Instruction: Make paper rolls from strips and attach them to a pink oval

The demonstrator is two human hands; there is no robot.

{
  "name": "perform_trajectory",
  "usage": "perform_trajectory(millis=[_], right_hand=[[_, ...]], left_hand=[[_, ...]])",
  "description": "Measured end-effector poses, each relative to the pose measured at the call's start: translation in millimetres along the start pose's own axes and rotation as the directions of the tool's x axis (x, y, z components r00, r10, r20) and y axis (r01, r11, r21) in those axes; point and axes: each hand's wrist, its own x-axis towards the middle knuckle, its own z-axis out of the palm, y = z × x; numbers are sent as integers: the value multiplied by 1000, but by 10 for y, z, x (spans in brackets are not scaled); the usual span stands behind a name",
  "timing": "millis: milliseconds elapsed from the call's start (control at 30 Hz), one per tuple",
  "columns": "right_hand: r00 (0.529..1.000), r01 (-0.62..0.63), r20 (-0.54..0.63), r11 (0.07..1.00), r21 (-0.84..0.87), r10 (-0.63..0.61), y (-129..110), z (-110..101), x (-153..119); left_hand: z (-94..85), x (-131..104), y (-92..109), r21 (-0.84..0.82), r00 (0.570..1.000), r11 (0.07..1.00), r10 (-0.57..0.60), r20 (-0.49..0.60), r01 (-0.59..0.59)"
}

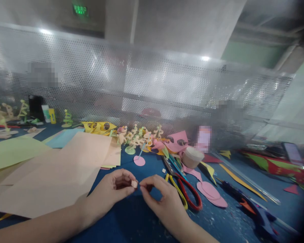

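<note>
Left hand [107,189] pinches small pale piece [134,184] over counter [126,216]; right hand [170,204] just beside, fingertips nearly together (anything held? cannot tell). Apparent step: fingertip handling; next move seems to need light touch.

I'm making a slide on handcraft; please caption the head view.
Left hand pinches a pale piece near the right hand, between paper sheets and scissors.
</note>
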Motion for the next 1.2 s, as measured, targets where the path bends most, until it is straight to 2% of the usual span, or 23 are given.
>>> perform_trajectory(millis=[133, 267, 567, 733, 867, 1100, 1200], right_hand=[[999, -50, -14, 999, 1, 51, 6, -14, 17], [1000, -2, 2, 1000, 18, 2, -2, -1, 8], [996, 85, 6, 996, -7, -85, -10, 11, -17], [989, 148, -4, 985, -90, -149, 1, 36, -42], [980, 197, -16, 973, -122, -200, 5, 44, -41], [993, 116, -2, 993, -31, -116, 22, 12, -18], [993, 116, 8, 992, -56, -116, 16, 2, -20]], left_hand=[[0, -1, -8, 1, 1000, 1000, 3, 6, -3], [3, -18, -33, -6, 1000, 1000, -4, 25, 4], [29, -47, 21, 81, 997, 994, -70, -18, 71], [58, -75, 78, 136, 996, 987, -85, 23, 81], [68, -89, 71, 103, 994, 992, -85, 64, 78], [34, -54, 23, 88, 999, 995, -36, 3, 36], [33, -52, 23, 80, 999, 996, -38, 13, 37]])
